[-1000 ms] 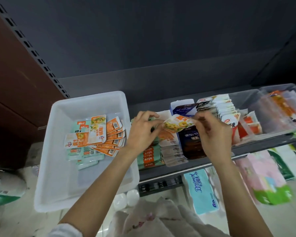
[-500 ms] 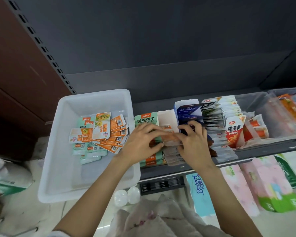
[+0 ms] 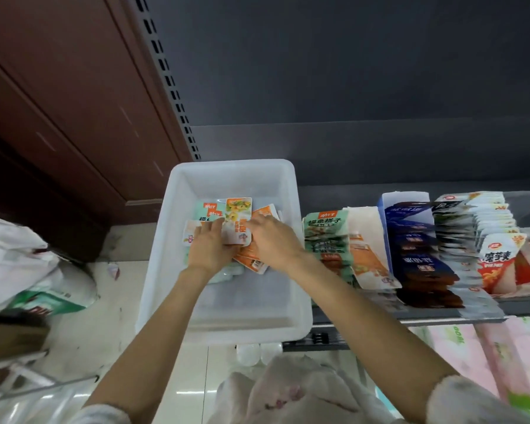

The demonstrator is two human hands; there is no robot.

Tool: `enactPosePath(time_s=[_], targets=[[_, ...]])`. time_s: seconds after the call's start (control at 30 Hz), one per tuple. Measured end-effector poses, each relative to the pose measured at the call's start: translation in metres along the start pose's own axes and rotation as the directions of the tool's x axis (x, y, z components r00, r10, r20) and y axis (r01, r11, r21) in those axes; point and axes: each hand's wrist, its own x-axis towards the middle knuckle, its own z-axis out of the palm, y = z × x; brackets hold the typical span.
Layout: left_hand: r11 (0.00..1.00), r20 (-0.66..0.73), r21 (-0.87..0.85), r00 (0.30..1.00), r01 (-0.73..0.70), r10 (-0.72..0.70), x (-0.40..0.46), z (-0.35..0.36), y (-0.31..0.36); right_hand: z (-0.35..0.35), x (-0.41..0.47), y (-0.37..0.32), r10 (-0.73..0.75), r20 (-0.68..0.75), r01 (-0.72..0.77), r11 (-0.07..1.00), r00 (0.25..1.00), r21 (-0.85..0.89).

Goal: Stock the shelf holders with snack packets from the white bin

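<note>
Shelf (image 3: 410, 313): dark metal, carrying the white bin at its left end and rows of holders to the right.
White bin (image 3: 178, 264): plastic tub with a bare floor at the near half; the loose snack packets lie heaped at its far half.
Shelf holders (image 3: 389, 203): upright card and clear dividers, already lined with packets standing on edge, green, white-orange, dark blue and silver rows side by side.
Snack packets (image 3: 238, 209): flat sealed pouches, orange, mint green and white, overlapping in a fan. Likely very light, thin and floppy, with slick film that slides pouch on pouch; best pinched at a sealed edge or squared up as a small stack between both palms.
Left hand (image 3: 207, 249): palm down on the heap, fingers curled over the white and green pouches; whether any is lifted, I cannot tell.
Right hand (image 3: 271, 240): flat over the orange pouches, fingertips touching the top packet.
Writing: Chinese characters on most packs, blurred; nothing reads with certainty.
</note>
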Motion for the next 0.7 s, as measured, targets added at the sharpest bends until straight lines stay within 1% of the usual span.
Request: enactPosePath(time_s=[0.07, 0.13, 0.2, 0.27, 0.3, 0.37, 0.4, 0.43, 0.5, 0.53, 0.57, 0.63, 0.7], targets=[[0.994, 0.075, 0.104, 0.997, -0.012, 0.004, 0.007, 0.002, -0.002, 0.02, 0.027, -0.004, 0.006, 0.13, 0.009, 0.993, 0.991, -0.114], [0.994, 0.084, 0.104, 0.996, -0.035, 0.027, 0.01, 0.001, -0.001, 0.034, 0.041, -0.004, 0.02, 0.204, 0.016, 0.985, 0.979, -0.174], [0.994, 0.073, 0.083, 0.995, -0.07, 0.064, 0.009, 0.001, -0.003, 0.043, 0.046, -0.004, 0.035, 0.23, 0.007, 0.984, 0.972, -0.179], [0.997, 0.067, 0.034, 0.995, -0.073, 0.07, 0.009, 0.002, -0.007, 0.043, 0.045, -0.007, 0.035, 0.194, 0.001, 0.983, 0.98, -0.182], [0.999, 0.07, -0.023, 0.996, -0.049, 0.051, 0.009, 0.002, -0.008, 0.041, 0.043, -0.009, 0.025, 0.16, 0.005, 0.983, 0.987, -0.182], [0.981, 0.052, -0.194, 0.999, 0.01, 0.0, 0.005, 0.0, -0.009, 0.036, 0.038, -0.012, 0.003, 0.096, 0.013, 0.986, 0.995, -0.165], [0.95, 0.025, -0.309, 0.999, 0.04, -0.033, 0.002, -0.003, -0.008, 0.033, 0.033, -0.013, 0.002, 0.058, 0.007, 0.99, 0.998, -0.14], [0.896, -0.004, -0.439, 0.997, 0.07, -0.08, -0.002, -0.006, -0.005, 0.031, 0.028, -0.012, 0.013, 0.01, -0.012, 0.994, 1.0, -0.105], [0.758, -0.009, -0.639, 0.984, 0.131, -0.178, -0.01, -0.014, -0.001, 0.028, 0.017, -0.009, 0.063, -0.061, -0.062, 0.998, 0.996, 0.016], [0.712, 0.01, -0.685, 0.979, 0.153, -0.201, -0.012, -0.017, 0.002, 0.028, 0.012, -0.007, 0.082, -0.067, -0.077, 0.994, 0.994, 0.073], [0.688, 0.035, -0.705, 0.977, 0.172, -0.209, -0.015, -0.017, 0.002, 0.028, 0.007, -0.005, 0.089, -0.066, -0.081, 0.991, 0.994, 0.108], [0.691, 0.068, -0.697, 0.977, 0.192, -0.202, -0.02, -0.016, 0.004, 0.03, -0.001, -0.004, 0.118, -0.108, -0.102, 0.985, 0.987, 0.14], [0.693, 0.081, -0.692, 0.975, 0.203, -0.205, -0.026, -0.014, 0.006, 0.031, -0.006, -0.005, 0.183, -0.205, -0.141, 0.969, 0.961, 0.202]])
